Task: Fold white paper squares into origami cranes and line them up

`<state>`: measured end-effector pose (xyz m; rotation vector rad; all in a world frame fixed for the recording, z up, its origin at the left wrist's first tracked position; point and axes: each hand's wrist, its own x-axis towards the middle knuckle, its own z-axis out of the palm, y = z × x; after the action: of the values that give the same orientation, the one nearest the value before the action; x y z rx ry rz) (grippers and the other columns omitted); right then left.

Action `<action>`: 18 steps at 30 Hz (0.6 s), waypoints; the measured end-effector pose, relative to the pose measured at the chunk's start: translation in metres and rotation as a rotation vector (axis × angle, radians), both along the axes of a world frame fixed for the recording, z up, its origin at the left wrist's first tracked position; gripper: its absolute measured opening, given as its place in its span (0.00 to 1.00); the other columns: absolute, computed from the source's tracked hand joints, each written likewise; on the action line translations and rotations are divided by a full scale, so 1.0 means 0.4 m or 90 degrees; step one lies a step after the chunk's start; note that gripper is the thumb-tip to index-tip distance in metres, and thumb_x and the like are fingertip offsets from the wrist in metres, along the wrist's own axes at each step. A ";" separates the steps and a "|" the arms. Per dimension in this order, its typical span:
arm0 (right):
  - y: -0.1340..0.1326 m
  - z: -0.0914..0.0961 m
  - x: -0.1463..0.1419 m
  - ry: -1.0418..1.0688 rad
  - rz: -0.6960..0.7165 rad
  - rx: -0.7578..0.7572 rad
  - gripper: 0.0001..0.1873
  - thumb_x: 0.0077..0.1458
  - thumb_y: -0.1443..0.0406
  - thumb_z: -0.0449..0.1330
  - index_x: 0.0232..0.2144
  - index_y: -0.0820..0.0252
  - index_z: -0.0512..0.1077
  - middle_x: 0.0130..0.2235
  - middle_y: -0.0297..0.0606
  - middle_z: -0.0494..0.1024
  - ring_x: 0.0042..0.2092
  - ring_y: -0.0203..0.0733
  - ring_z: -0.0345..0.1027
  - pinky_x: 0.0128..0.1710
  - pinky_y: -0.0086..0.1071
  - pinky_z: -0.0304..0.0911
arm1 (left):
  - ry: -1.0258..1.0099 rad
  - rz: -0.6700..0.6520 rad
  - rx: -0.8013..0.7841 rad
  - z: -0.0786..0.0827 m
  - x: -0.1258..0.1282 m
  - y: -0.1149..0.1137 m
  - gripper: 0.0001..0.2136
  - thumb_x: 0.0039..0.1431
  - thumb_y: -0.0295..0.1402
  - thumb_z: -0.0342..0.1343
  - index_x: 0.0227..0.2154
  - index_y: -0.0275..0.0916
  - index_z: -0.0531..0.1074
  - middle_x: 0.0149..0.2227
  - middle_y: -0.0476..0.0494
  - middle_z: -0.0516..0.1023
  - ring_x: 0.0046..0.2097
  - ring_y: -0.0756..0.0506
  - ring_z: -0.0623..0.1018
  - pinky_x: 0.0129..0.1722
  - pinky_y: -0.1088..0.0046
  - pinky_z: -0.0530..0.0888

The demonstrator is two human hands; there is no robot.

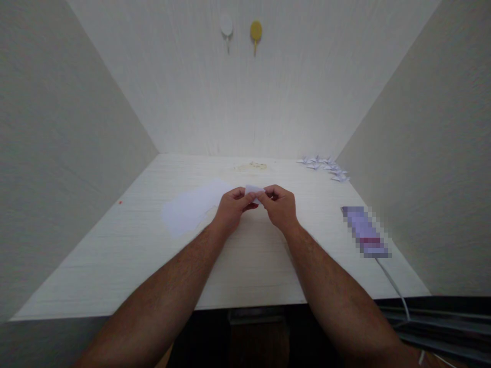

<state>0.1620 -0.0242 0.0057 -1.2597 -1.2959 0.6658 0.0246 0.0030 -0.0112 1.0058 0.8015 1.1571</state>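
Observation:
Both hands meet over the middle of the pale wooden desk point(126, 255). My left hand point(231, 207) and my right hand point(281, 206) each pinch one end of a small white piece of paper point(253, 191) held just above the desk, fingers closed on it. A larger white sheet of paper point(194, 208) lies flat on the desk just left of my left hand.
Several small folded white paper pieces point(325, 166) lie in a heap at the back right. A blurred-out flat object point(365, 232) with a white cable point(393, 283) lies at the right. Two wall hooks, white point(226, 26) and yellow point(255, 31), hang on the back panel. Side walls close in left and right.

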 end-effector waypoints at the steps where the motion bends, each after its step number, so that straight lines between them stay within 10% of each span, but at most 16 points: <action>1: -0.001 0.001 -0.001 0.000 0.002 0.001 0.09 0.49 0.59 0.64 0.25 0.59 0.74 0.22 0.30 0.73 0.23 0.32 0.62 0.24 0.27 0.59 | -0.002 0.001 0.001 0.000 0.000 0.000 0.14 0.44 0.38 0.68 0.29 0.34 0.75 0.34 0.42 0.79 0.36 0.48 0.78 0.41 0.66 0.76; 18: -0.005 -0.006 -0.006 0.034 -0.066 0.044 0.09 0.48 0.60 0.65 0.30 0.57 0.72 0.24 0.30 0.74 0.23 0.33 0.65 0.23 0.28 0.61 | -0.020 0.055 0.010 0.007 0.003 -0.005 0.15 0.44 0.38 0.69 0.31 0.35 0.73 0.34 0.45 0.79 0.34 0.48 0.78 0.38 0.68 0.77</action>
<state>0.1595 -0.0261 0.0033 -1.2356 -1.1926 0.5722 0.0257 0.0010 -0.0083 0.9714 0.8185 1.2514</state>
